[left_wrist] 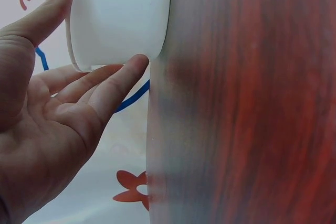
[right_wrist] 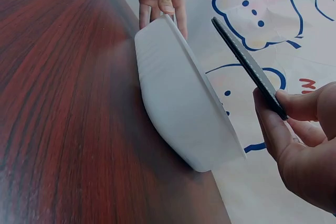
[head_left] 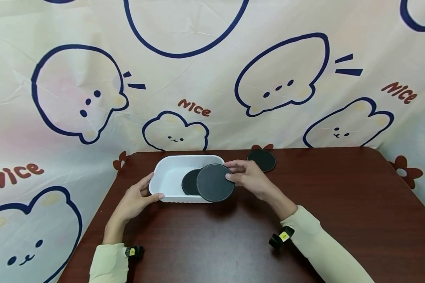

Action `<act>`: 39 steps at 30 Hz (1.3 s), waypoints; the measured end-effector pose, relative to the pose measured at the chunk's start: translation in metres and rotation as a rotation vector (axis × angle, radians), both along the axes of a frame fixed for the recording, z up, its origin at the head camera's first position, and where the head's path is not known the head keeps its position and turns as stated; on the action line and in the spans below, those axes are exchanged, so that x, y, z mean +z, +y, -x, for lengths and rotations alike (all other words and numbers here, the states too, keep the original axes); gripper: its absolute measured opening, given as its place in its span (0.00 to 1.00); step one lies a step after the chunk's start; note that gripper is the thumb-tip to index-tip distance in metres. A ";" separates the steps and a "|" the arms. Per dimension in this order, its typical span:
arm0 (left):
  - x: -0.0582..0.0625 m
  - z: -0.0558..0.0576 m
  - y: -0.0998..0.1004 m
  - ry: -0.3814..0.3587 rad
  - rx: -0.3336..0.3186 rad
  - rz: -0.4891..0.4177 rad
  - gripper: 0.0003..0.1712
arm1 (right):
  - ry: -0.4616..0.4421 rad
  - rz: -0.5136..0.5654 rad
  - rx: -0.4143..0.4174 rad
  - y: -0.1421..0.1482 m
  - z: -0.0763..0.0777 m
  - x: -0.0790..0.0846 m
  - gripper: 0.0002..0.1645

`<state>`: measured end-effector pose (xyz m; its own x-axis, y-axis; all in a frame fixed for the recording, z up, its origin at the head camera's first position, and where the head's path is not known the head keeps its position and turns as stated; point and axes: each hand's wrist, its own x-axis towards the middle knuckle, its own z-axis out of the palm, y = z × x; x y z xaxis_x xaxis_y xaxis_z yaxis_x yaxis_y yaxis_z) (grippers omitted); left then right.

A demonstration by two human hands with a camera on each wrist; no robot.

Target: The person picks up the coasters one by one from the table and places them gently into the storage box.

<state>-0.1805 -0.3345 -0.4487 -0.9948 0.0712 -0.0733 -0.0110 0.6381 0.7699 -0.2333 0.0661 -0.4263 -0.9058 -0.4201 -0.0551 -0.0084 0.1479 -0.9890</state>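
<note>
A white plastic basin (head_left: 170, 173) with rounded corners is near the back of the table. My left hand (head_left: 133, 199) grips its left end, thumb on the rim and fingers along the outer wall. Between thumb and fingers, my right hand (head_left: 250, 179) pinches a round black coaster (head_left: 215, 183) with a stitched edge. The right wrist view shows this coaster (right_wrist: 249, 69) edge-on and tilted, apart from the basin. Inside the basin lies another black coaster (head_left: 190, 182), partly hidden behind the held one. A further black coaster (head_left: 262, 160) rests beyond my right hand at the table's back edge.
The dark reddish-brown wooden table (head_left: 205, 243) stretches toward me and to the right. Behind it hangs a pale cloth (head_left: 212, 86) printed with cartoon animals, touching the back edge. A small black device (head_left: 281, 237) is strapped at the right wrist.
</note>
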 end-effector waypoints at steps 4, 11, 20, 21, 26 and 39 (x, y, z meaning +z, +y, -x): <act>0.000 0.000 0.001 0.001 -0.001 -0.002 0.59 | -0.015 0.018 -0.018 -0.005 0.004 0.001 0.26; 0.000 0.000 0.001 0.003 -0.001 0.001 0.59 | -0.057 0.091 -0.047 -0.014 0.013 0.001 0.26; 0.000 0.000 0.001 -0.001 0.000 0.012 0.59 | -0.119 0.148 -0.075 -0.029 0.025 -0.003 0.26; 0.000 0.000 0.001 -0.002 0.000 0.013 0.59 | -0.122 0.152 -0.076 -0.031 0.026 -0.003 0.26; 0.000 0.001 0.001 -0.002 0.001 0.017 0.59 | -0.141 0.169 -0.083 -0.037 0.032 -0.005 0.26; 0.000 0.001 0.001 0.002 -0.001 0.011 0.59 | -0.168 0.174 -0.100 -0.054 0.037 -0.004 0.26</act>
